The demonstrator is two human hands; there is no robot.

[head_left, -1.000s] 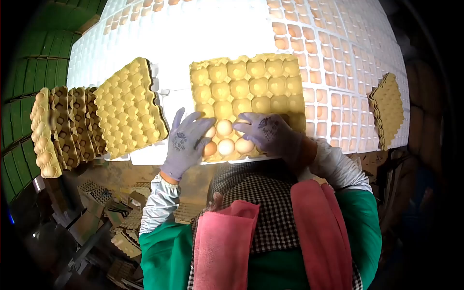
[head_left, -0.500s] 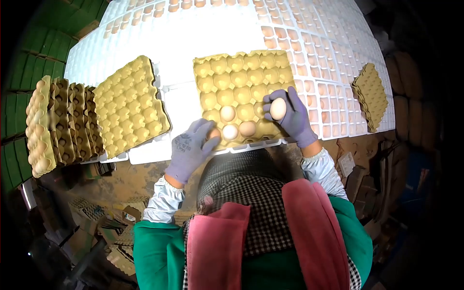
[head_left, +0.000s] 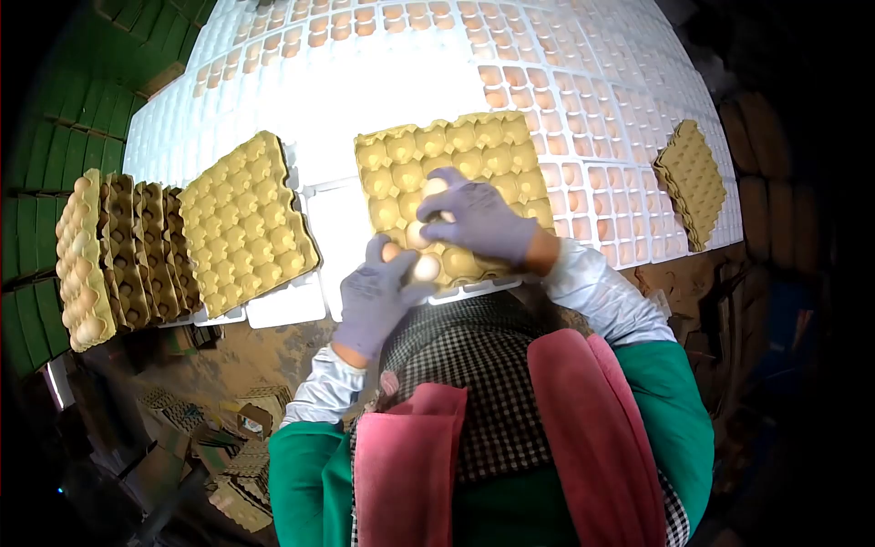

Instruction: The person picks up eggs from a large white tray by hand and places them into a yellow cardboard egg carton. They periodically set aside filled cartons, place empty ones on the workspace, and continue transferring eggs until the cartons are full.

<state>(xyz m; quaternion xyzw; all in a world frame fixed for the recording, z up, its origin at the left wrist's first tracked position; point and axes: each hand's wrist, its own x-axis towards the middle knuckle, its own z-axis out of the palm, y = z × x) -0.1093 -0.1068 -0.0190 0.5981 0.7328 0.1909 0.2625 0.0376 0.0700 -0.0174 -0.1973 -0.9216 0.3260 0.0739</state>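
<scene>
Working over the yellow egg tray, which lies flat on the white tabletop, cups up so eggs seat; right hand curls closed around an egg mid-tray, left hand wraps the near-edge eggs, steadying them in their cells.

Yellow tray leans beside stacked egg trays.

Two gloved hands, four eggs at one tray.
</scene>
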